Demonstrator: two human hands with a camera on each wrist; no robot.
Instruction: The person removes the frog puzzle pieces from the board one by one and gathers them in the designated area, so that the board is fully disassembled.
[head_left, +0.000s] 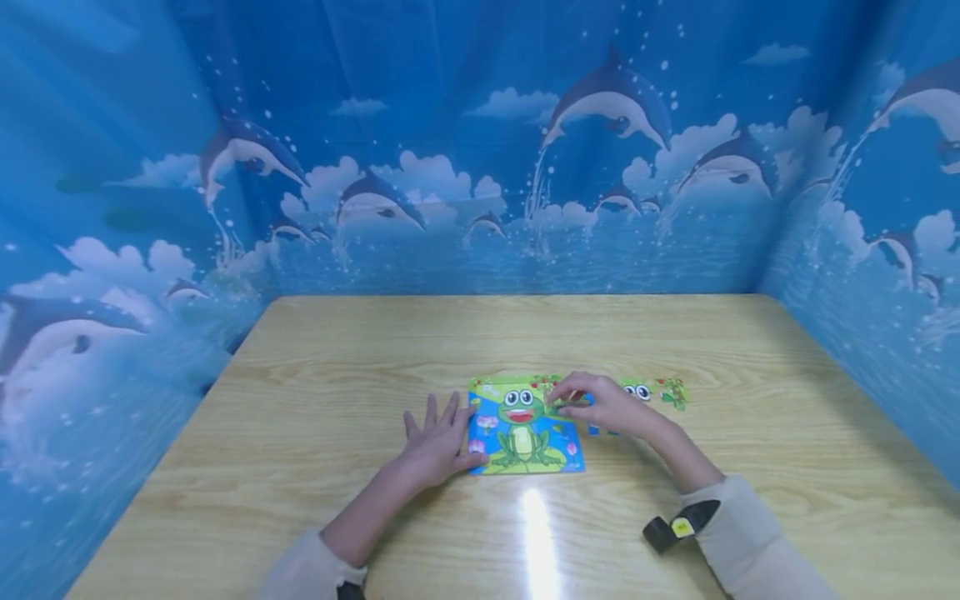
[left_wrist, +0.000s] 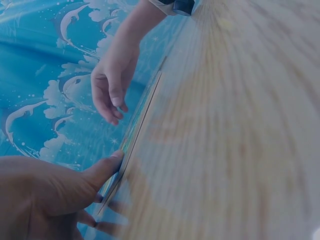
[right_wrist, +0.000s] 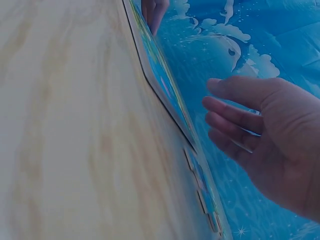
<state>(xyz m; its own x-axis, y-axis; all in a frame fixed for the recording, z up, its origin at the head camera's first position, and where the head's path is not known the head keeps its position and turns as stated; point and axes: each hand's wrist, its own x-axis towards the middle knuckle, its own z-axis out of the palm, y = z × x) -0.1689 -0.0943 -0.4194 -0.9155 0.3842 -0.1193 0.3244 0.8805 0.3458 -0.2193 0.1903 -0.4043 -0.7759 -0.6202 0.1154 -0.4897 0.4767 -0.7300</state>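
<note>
A flat jigsaw board (head_left: 525,462) with a green frog picture on blue lies at the middle of the table. My left hand (head_left: 438,446) rests at its left side with fingers spread, the thumb reaching over the board's edge. That thumb (left_wrist: 106,167) touches the edge in the left wrist view. Above the board's right side hovers my right hand (head_left: 603,404), fingers loosely bent. A gap shows between its thumb and fingers in the right wrist view, where the hand (right_wrist: 280,135) holds nothing visible. Partly hidden behind it, loose jigsaw pieces (head_left: 637,390) lie right of the board.
More jigsaw pieces (head_left: 672,392) with leaves and red berries lie farther right on the wooden table (head_left: 337,392). Blue curtains (head_left: 450,167) printed with dolphins stand along the back and both sides. A dark wrist device (head_left: 660,535) sits at my right sleeve.
</note>
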